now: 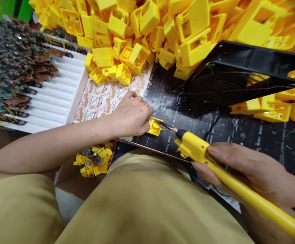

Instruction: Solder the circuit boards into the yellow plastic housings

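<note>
- Left hand (132, 115), centre of frame: fingers closed on a small yellow housing (154, 126), pressing it to the black work mat (238, 132).
- Right hand (249, 173), lower right: fingers wrapped around a yellow soldering iron (213, 159); its metal tip meets the housing.
- Upper frame: heap of yellow casings (162, 30).
- Upper right: black fan (233, 74).
- Upper left: circuit boards (10, 61).

My left hand (132, 115) pins a small housing (154, 126) on the mat (238, 132); soldering iron (238, 183) right of it, housing pile (162, 30) behind, circuit boards (10, 64) far left.
</note>
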Tool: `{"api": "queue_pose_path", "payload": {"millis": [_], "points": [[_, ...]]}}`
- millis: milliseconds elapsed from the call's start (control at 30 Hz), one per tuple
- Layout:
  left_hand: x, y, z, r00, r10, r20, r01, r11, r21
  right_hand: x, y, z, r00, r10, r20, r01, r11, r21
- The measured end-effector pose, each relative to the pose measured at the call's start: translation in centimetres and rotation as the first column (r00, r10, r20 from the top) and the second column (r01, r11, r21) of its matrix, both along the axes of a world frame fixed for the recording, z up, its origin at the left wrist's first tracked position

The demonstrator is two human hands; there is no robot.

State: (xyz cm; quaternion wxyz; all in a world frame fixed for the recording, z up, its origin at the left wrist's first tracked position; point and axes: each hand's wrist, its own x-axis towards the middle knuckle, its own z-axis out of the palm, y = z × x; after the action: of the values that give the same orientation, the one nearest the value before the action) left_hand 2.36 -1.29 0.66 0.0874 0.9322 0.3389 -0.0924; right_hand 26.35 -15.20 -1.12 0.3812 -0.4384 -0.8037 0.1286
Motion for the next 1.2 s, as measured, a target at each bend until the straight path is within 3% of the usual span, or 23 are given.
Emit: {"api": "queue_pose_path", "payload": {"millis": [67,233,333,533,733,900,1067,1200], "points": [[0.2,0.1,0.1,1.0,-0.008,-0.02,0.007,1.0,-0.012,-0.2,0.4,0.2,0.998,0.069,0.009,-0.069,0.996,0.056],[0.4,0.3,0.4,0.998,-0.02,-0.063,0.018,1.0,-0.024,-0.3,1.1,0.2,0.991,0.041,0.125,-0.055,0.992,0.112],[0.4,0.3,0.6,0.997,-0.032,-0.07,0.031,0.999,-0.019,-0.7,1.5,0.6,0.991,0.074,0.114,-0.092,0.982,0.163],[0.4,0.4,0.6,0.998,-0.038,-0.059,0.036,0.999,-0.035,-0.6,1.4,1.9,0.985,0.106,0.138,-0.122,0.986,0.111],[0.7,0.5,0.8,0.994,-0.025,-0.109,0.02,0.999,-0.039,0.3,0.2,1.7,0.992,-0.004,0.128,0.013,0.998,-0.064],[0.7,0.4,1.0,0.993,-0.019,-0.121,0.014,0.999,-0.043,0.0,0.4,1.2,0.994,0.037,0.106,-0.034,0.999,-0.029],[0.4,0.6,0.7,0.996,-0.06,-0.071,0.06,0.998,0.002,-0.8,1.7,1.2,0.99,0.079,0.118,-0.094,0.987,0.131],[0.4,0.6,0.8,0.996,-0.05,-0.074,0.05,0.999,-0.014,-0.6,1.5,1.6,0.991,0.079,0.11,-0.09,0.991,0.102]]}}
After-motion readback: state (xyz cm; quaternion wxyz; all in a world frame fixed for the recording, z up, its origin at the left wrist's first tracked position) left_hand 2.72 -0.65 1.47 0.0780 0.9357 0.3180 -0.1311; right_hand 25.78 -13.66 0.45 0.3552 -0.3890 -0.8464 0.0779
